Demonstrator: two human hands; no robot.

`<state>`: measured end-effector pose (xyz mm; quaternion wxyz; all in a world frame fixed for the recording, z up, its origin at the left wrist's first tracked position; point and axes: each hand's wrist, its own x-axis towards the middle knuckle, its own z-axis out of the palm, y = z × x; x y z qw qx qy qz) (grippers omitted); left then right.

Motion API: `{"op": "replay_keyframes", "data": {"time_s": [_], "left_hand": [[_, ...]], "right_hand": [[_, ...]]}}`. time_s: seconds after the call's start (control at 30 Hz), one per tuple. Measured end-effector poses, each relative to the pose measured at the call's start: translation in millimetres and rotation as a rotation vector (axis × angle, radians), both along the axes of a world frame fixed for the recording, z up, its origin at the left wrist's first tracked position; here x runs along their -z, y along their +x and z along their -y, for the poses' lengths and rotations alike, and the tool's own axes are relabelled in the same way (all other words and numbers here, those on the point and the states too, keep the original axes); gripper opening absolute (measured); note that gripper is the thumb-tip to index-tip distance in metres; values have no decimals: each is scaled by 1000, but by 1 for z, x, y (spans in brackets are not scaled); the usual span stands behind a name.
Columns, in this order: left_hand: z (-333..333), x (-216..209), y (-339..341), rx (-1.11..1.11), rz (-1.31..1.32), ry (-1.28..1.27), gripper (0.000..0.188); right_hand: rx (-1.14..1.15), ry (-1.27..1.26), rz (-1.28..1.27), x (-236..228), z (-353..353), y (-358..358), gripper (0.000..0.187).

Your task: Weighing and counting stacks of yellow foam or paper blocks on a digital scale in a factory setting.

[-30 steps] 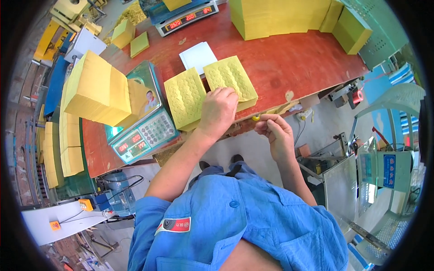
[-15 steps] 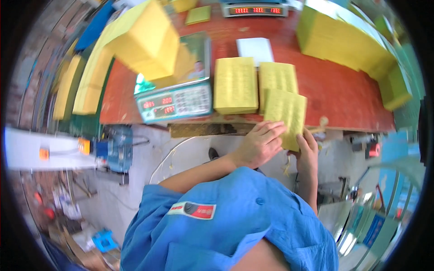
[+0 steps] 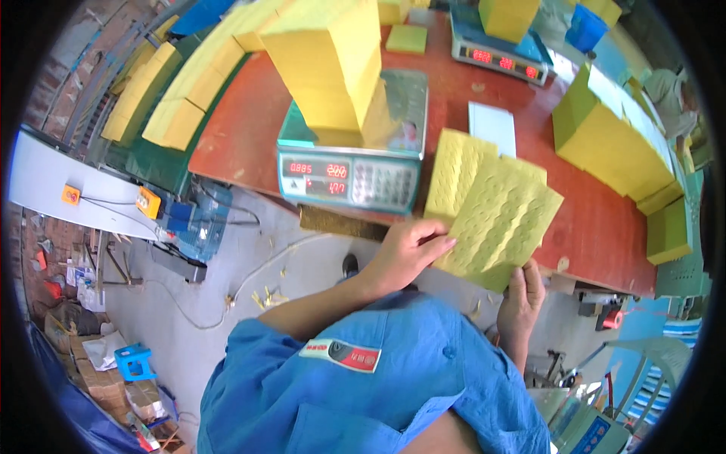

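Tilted above the front edge of the red table, a yellow paper sheet (image 3: 507,223) shows rows of small curved punch marks; whether it is one sheet or a thin bundle, I cannot tell. Its lower left edge is pinched by my left hand (image 3: 411,253), thumb on top. At the lower right corner, my right hand (image 3: 522,299) grips it with the thumb in front and the other fingers partly hidden. Behind it sits a stack of the same paper (image 3: 456,163), and a second stack (image 3: 533,170) is mostly covered by the held sheet.
A digital scale (image 3: 348,181) left of the stacks carries a tall yellow paper block (image 3: 321,72). White paper (image 3: 491,125) lies behind the stacks. Long rows of yellow paper stand at left (image 3: 181,106) and right (image 3: 612,140). Farther back is another scale (image 3: 499,64).
The yellow sheet has turned and lifted, facing me more fully. My left thumb now lies on its edge instead of the fingers across it. The whole view has swung to the right.
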<state>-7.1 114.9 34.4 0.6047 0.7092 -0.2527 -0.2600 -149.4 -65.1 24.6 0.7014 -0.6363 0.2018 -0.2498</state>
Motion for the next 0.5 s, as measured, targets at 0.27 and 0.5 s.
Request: {"op": "replay_keyframes", "data": {"time_s": [0.27,0.5], "left_hand": [[-105,-123,115,-294,441,-130,15],[-133,-190,302,-184,320,-39,27]], "right_hand": [[-164,-402,219,-120,-68,164,32],[-243,-347,342,-186,-96,329,52]]}}
